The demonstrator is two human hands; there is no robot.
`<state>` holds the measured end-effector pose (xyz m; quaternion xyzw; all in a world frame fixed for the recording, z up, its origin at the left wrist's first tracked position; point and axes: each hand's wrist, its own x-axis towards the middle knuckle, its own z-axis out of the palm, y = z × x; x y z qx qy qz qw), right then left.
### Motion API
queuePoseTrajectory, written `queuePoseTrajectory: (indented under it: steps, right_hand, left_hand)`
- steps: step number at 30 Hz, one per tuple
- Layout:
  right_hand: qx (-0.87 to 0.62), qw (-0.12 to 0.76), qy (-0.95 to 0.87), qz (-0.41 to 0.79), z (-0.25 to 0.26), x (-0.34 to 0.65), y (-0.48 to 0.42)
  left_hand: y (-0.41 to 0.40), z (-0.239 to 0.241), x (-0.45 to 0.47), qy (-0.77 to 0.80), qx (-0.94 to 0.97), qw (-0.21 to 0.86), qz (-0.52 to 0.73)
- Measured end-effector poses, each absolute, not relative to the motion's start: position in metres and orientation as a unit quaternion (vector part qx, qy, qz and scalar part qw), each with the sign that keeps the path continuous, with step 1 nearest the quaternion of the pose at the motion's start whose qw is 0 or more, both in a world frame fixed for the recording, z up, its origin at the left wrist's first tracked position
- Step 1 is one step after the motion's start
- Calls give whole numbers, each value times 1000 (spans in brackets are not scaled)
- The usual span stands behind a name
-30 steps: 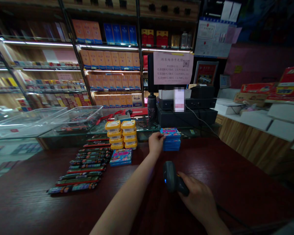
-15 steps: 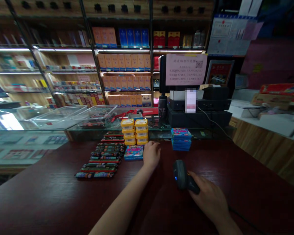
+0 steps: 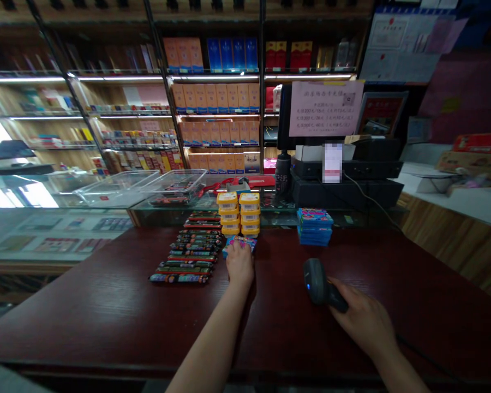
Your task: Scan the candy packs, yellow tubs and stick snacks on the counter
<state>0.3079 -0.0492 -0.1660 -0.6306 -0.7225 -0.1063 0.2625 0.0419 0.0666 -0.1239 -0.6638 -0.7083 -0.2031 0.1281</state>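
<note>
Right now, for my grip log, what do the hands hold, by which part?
The right hand holds the scanner by its handle; the left hand partly covers the blue packet, grip unclear.

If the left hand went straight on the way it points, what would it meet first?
The blue pack right at the left hand's fingertips, if not already touched; contact is hard to judge. Just beyond it, likely the yellow tubs.
</note>
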Motion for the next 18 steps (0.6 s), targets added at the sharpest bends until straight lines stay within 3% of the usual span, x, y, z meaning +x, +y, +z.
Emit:
queuePoseTrajectory:
  steps: [4, 8, 12, 18]
  right_hand:
    - [-635, 262, -721, -91, -165, 308, -50]
    - [-627, 283, -723, -65, -161, 307, -50]
    - [-629, 348, -695, 13, -142, 295, -54]
    - [-573, 474, -603, 290, -113, 263, -63]
  left_hand:
    - [63, -114, 36, -677, -680, 122, -254]
    - [63, -105, 30, -593, -663, 71, -451]
    - [72, -112, 30, -518, -559, -117, -637]
    - [84, -135, 43, -360, -391, -445, -721]
